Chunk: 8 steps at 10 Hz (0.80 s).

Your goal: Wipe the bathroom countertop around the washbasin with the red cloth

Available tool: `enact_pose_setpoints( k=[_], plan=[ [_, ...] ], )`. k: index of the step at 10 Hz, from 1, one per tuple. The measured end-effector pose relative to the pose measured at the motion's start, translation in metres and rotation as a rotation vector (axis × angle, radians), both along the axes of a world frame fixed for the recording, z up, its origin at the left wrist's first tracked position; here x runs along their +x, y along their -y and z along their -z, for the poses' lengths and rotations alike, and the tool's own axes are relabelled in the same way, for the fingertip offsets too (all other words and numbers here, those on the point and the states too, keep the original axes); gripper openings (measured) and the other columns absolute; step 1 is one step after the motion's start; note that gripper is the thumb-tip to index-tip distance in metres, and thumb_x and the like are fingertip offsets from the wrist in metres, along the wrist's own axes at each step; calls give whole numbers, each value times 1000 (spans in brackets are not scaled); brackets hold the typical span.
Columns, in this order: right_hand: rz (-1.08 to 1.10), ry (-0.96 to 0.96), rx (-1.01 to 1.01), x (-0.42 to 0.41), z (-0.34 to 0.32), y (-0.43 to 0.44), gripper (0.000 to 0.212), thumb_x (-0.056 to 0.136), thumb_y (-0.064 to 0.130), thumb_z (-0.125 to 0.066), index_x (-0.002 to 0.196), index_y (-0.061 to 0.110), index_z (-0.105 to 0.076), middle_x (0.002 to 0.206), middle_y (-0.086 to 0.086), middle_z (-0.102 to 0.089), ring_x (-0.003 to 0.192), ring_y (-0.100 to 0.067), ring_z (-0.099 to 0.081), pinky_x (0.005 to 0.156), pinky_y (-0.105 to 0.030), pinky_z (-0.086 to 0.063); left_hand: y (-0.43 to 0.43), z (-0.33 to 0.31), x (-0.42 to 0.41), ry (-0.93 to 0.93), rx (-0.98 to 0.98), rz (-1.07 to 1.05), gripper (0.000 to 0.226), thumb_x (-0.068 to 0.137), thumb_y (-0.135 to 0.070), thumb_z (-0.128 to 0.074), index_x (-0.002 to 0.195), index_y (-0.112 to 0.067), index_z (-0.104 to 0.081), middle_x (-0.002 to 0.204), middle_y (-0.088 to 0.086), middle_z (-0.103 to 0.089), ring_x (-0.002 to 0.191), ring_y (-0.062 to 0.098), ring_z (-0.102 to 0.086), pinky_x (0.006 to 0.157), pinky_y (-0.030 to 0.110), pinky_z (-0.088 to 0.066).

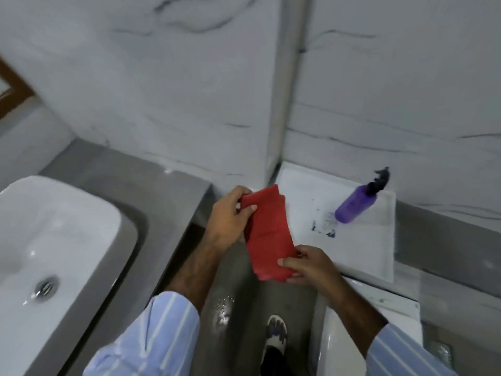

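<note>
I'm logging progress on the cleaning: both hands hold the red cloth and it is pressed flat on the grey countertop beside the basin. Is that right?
Not quite. The left hand and right hand do hold the red cloth, but the head view shows it in the air over the floor, off the grey countertop beside the basin.

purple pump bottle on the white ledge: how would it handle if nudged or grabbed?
The purple pump bottle looks tall and narrow with a black pump on top, so it would probably tip rather than slide if pushed high. It looks like smooth plastic, likely light. The white ledge beneath shows smears, perhaps wet, so it may be slippery.
</note>
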State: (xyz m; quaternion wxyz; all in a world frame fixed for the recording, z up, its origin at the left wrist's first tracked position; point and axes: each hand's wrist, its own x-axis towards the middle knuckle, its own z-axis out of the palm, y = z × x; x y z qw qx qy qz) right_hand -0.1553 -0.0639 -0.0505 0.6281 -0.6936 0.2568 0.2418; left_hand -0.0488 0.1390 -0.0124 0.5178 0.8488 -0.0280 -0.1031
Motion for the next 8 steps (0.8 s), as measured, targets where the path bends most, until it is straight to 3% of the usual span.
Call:
enact_pose_setpoints(
  k=[1, 3, 4, 5, 6, 7, 8],
  plan=[
    [161, -60, 75, 19, -2, 29, 30, 86, 12, -83, 112, 3, -70, 110, -14, -79, 90, -28, -81, 75, -38, -68, 62, 2, 45, 68, 163, 153, 17, 97, -15, -70, 114, -18, -66, 104, -1, -73, 96, 23, -69, 94, 44, -59],
    [421, -95, 267, 51, 14, 55, 27, 86, -1, -80, 109, -7, -67, 108, -21, -78, 90, -32, -80, 67, -31, -67, 135, 31, 102, 48, 348, 270, 27, 95, -14, -73, 121, -15, -67, 113, 8, -75, 104, 29, -68, 91, 31, -51],
    [431, -105, 311, 64, 29, 57, 10, 89, -6, -75, 97, -4, -70, 100, -21, -78, 82, -28, -79, 68, -31, -68, 152, 53, 113, 10, 442, 308, 35, 95, -11, -72, 129, -17, -67, 118, 11, -75, 110, 31, -69, 94, 30, -50],
    [313, -79, 151, 70, 37, 62, 9, 89, 4, -78, 85, 10, -73, 92, -14, -79, 80, -28, -79, 78, -40, -68, 154, 68, 117, -25, 528, 366, 55, 96, -6, -66, 149, -17, -54, 137, 14, -68, 128, 33, -63, 106, 34, -48],
    [76, 106, -478, 54, 38, 89, 12, 89, 28, -79, 85, 17, -76, 88, -3, -80, 75, -20, -74, 75, -33, -61, 147, 71, 112, -16, 572, 448, 74, 98, -7, -65, 164, -11, -31, 162, 15, -46, 150, 31, -43, 124, 37, -33],
    [-111, 199, -1169, 20, 30, 132, 27, 91, 36, -75, 104, 13, -74, 101, -5, -77, 90, -22, -69, 78, -33, -57, 140, 53, 94, 47, 581, 471, 81, 101, -17, -65, 167, -9, -19, 173, 12, -27, 161, 28, -24, 132, 40, -22],
    [-284, 132, -1529, 4, 14, 174, 52, 94, 33, -70, 138, 7, -61, 146, -20, -60, 139, -40, -52, 111, -53, -45, 140, 28, 78, 184, 604, 477, 86, 104, -35, -62, 169, -10, -11, 178, 9, -15, 165, 25, -11, 135, 41, -16]
  ],
)
